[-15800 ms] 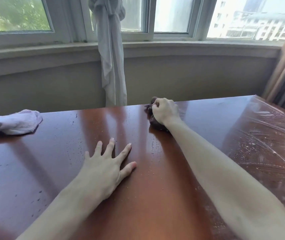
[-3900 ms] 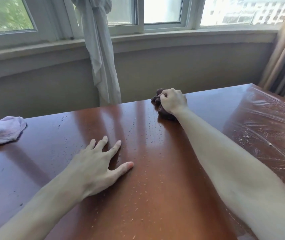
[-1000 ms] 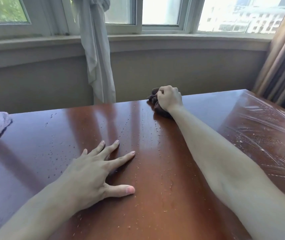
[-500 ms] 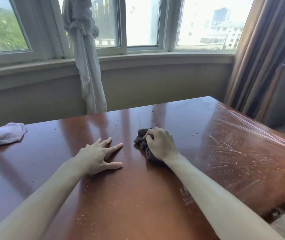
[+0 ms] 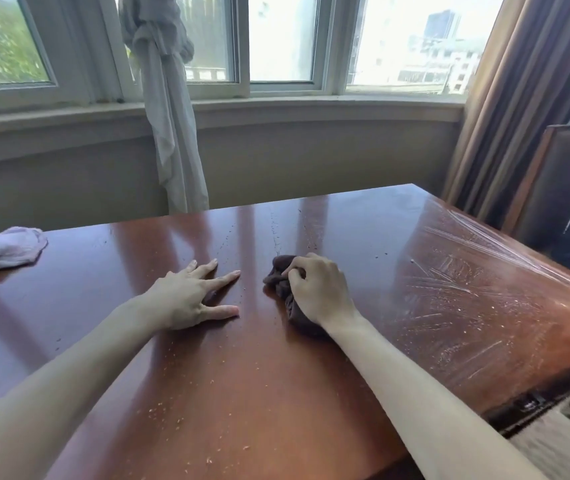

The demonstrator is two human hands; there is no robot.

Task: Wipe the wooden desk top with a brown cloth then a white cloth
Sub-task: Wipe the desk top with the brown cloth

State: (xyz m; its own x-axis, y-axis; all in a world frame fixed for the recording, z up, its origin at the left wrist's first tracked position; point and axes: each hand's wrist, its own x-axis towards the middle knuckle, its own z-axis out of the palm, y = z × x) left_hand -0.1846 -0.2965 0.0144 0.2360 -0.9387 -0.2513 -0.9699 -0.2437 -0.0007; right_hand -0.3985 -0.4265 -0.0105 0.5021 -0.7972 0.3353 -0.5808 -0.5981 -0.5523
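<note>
The reddish wooden desk top (image 5: 249, 382) fills the lower part of the view, sprinkled with small pale crumbs. My right hand (image 5: 318, 292) grips a bunched brown cloth (image 5: 278, 277) and presses it on the desk near the middle. My left hand (image 5: 193, 296) rests flat on the wood just left of the cloth, fingers spread. A crumpled white cloth (image 5: 5, 249) lies at the far left edge of the desk, apart from both hands.
Clear plastic film (image 5: 477, 289) with streaks covers the desk's right part. A tied grey curtain (image 5: 169, 126) hangs behind the desk under the windows. Brown drapes (image 5: 519, 98) and a dark framed panel (image 5: 560, 181) stand at the right.
My right hand has pulled the brown cloth from the desk's far edge back toward the middle. The view has lifted and widened. My left hand stays flat on the wood.
</note>
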